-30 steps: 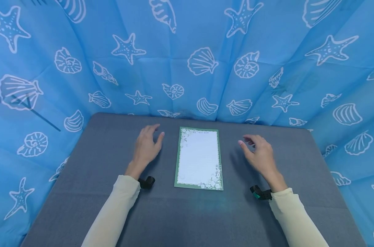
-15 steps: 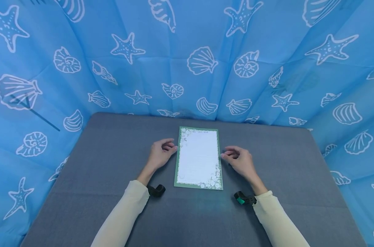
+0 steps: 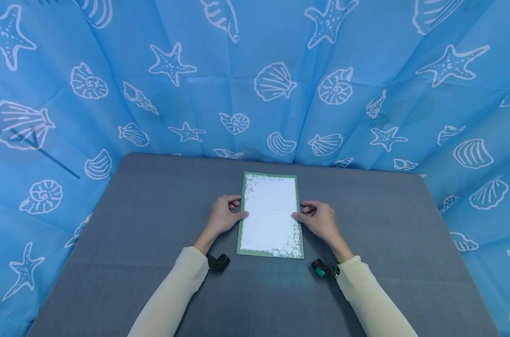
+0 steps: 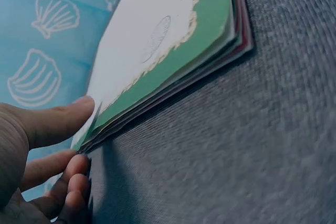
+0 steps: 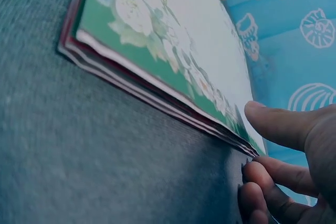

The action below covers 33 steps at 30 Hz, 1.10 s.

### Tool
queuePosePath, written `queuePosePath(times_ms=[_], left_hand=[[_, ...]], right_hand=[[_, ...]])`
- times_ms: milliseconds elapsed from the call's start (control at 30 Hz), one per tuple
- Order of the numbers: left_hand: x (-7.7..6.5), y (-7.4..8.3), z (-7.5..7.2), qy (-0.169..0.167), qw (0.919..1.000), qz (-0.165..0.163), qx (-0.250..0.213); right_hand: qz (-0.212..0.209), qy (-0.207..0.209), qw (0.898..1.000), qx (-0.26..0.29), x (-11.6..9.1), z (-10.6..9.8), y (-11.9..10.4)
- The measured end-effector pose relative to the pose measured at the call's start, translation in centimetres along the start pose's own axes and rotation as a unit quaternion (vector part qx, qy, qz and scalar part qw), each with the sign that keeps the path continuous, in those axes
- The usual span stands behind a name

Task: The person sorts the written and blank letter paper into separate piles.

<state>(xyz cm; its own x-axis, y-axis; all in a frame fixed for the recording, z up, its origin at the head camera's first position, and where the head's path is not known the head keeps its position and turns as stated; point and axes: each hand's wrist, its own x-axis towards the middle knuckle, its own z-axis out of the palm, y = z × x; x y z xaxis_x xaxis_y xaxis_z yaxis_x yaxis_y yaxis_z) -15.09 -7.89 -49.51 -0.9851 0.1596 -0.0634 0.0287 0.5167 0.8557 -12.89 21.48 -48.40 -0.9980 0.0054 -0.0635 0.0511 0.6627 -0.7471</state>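
Note:
A stack of letter paper (image 3: 269, 215) with a green border and white flowers lies flat on the grey table. My left hand (image 3: 222, 216) pinches its left edge, thumb on the top sheet and fingers at the side. On the opposite edge my right hand (image 3: 321, 220) does the same. Both wrist views show the layered edges of several sheets, some dark red. In the left wrist view the thumb (image 4: 68, 121) lies on the paper's face, with curled fingertips at the edge below. The right thumb (image 5: 273, 121) presses the flowered side likewise.
The grey cloth-covered table (image 3: 154, 299) extends on all sides of the paper. Behind it and at both sides hangs a blue curtain (image 3: 221, 93) with white shells and starfish. A black wrist camera (image 3: 218, 262) sits on the left wrist, another (image 3: 324, 268) on the right.
Both hands have come inward and nearer to me, from apart over the table to the paper's two side edges, and now pinch them. The paper has stayed in place.

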Motion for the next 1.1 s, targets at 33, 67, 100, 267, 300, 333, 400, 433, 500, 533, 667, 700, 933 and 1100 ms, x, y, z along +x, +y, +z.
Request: queuePosePath(times_ms=[33,67,100,267,300,333,400,433,500,533,667,700,933,1100], left_hand=[[0.0,0.0,0.1,0.002,1.0,0.002,0.006],[0.0,0.0,0.2,0.004,0.9999,0.004,0.01],[0.1,0.0,0.3,0.007,0.9999,0.006,0.013],[0.1,0.0,0.8,0.032,0.999,0.017,0.025],[0.1,0.0,0.9,0.037,0.9989,0.018,0.025],[0.1,0.0,1.0,0.04,0.9986,0.02,0.026],[0.0,0.0,1.1,0.044,0.9986,0.019,0.024],[0.0,0.1,1.1,0.045,0.9985,0.02,0.024],[-0.1,0.1,1.2,0.048,0.9983,0.022,0.025],[-0.1,0.2,1.2,0.049,0.9981,0.024,0.027],[-0.3,0.4,1.2,0.051,0.9977,0.031,0.031],[-0.4,0.5,1.2,0.049,0.9977,0.033,0.031],[-0.6,0.7,1.3,0.036,0.9983,0.03,0.033],[-0.7,0.8,1.4,0.04,0.9977,0.034,0.043]], right_hand=[[0.001,0.0,1.0,-0.001,0.0,0.1,-0.1],[0.001,0.0,1.0,-0.003,0.0,0.1,-0.1],[0.001,0.001,1.0,-0.004,0.0,0.1,-0.2],[-0.007,0.015,1.0,-0.011,0.0,0.5,-0.2],[-0.009,0.018,1.0,-0.011,0.0,0.5,-0.2],[-0.012,0.022,1.0,-0.011,0.0,0.6,-0.2],[-0.016,0.029,0.999,-0.01,0.0,0.7,-0.2],[-0.018,0.032,0.999,-0.01,-0.1,0.8,-0.2],[-0.021,0.039,0.999,-0.007,-0.1,0.9,-0.2],[-0.022,0.043,0.999,-0.006,-0.1,0.9,-0.2],[-0.024,0.057,0.998,-0.007,-0.2,1.2,-0.1],[-0.026,0.061,0.998,-0.009,-0.2,1.2,-0.1],[-0.048,0.069,0.996,-0.039,-0.5,1.3,-0.2],[-0.057,0.068,0.994,-0.057,-0.7,1.4,-0.5]])
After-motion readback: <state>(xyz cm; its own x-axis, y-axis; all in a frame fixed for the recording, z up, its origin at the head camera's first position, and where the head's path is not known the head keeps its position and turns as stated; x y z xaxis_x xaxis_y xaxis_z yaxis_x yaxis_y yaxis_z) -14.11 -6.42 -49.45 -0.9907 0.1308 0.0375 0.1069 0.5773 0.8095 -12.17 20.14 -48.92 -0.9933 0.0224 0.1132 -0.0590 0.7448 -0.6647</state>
